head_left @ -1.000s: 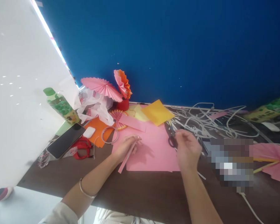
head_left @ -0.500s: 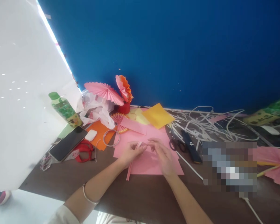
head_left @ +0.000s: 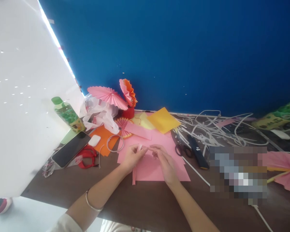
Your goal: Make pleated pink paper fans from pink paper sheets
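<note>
A narrow folded pink paper strip [head_left: 134, 177] is pinched in my left hand [head_left: 131, 160], with its lower end hanging down past the pink sheets. My right hand [head_left: 168, 167] has its fingers bent and drawn together, their tips meeting my left fingertips. What lies between those right fingertips is too small to make out. Below both hands lie the stacked pink paper sheets [head_left: 157, 172] on the dark table [head_left: 111, 199].
Scissors [head_left: 183, 150] and a dark blue case [head_left: 198, 151] lie at right, before tangled white strips [head_left: 207, 129]. A phone [head_left: 71, 149], an orange sheet [head_left: 102, 137] and a bottle [head_left: 69, 116] stand or lie at left. Behind are yellow paper [head_left: 163, 120] and pleated fans [head_left: 108, 95].
Both hands have shifted slightly to the left. The strip in my left hand now hangs straighter, its lower end a little further right.
</note>
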Action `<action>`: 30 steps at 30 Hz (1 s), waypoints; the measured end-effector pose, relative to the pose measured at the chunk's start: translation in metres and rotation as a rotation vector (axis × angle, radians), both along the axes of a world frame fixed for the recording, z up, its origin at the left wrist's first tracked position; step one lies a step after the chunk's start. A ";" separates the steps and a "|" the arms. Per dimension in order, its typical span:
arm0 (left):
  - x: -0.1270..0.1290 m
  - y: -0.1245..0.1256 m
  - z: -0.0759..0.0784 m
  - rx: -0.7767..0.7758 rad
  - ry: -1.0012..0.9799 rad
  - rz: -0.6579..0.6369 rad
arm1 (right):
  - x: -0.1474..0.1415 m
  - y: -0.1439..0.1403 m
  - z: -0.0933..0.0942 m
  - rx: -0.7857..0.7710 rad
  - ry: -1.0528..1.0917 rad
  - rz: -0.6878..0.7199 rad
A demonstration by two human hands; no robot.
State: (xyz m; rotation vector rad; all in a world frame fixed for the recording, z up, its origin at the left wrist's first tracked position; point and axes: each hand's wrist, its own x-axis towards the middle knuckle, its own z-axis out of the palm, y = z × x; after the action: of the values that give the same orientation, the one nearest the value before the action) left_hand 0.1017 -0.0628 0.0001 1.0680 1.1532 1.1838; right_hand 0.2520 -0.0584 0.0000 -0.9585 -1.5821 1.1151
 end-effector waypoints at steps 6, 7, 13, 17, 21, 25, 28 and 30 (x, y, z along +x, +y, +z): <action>0.000 0.000 0.002 0.011 0.056 0.013 | -0.004 -0.006 0.006 0.177 -0.196 -0.084; -0.001 0.000 0.003 0.021 0.061 0.014 | -0.004 -0.006 0.006 0.219 -0.234 -0.120; 0.001 -0.002 0.005 0.028 0.090 -0.022 | 0.000 0.002 0.005 0.332 -0.310 -0.285; 0.002 -0.004 0.007 0.045 0.153 -0.059 | 0.001 0.005 0.007 0.315 -0.302 -0.226; 0.003 -0.005 0.007 0.101 0.198 -0.075 | 0.000 0.004 0.008 0.307 -0.303 -0.206; 0.003 -0.004 0.004 0.136 0.220 -0.067 | 0.002 0.005 0.005 0.294 -0.324 -0.165; 0.003 -0.005 0.003 0.126 0.209 -0.077 | 0.001 0.005 0.002 0.271 -0.357 -0.146; 0.004 -0.006 0.003 0.097 0.166 -0.080 | -0.002 0.004 0.002 0.264 -0.365 -0.149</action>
State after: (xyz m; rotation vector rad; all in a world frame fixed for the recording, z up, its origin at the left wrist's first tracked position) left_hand 0.1062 -0.0684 0.0035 1.2943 1.1788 1.1136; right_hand 0.2501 -0.0543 0.0018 -1.1216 -1.8595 0.6310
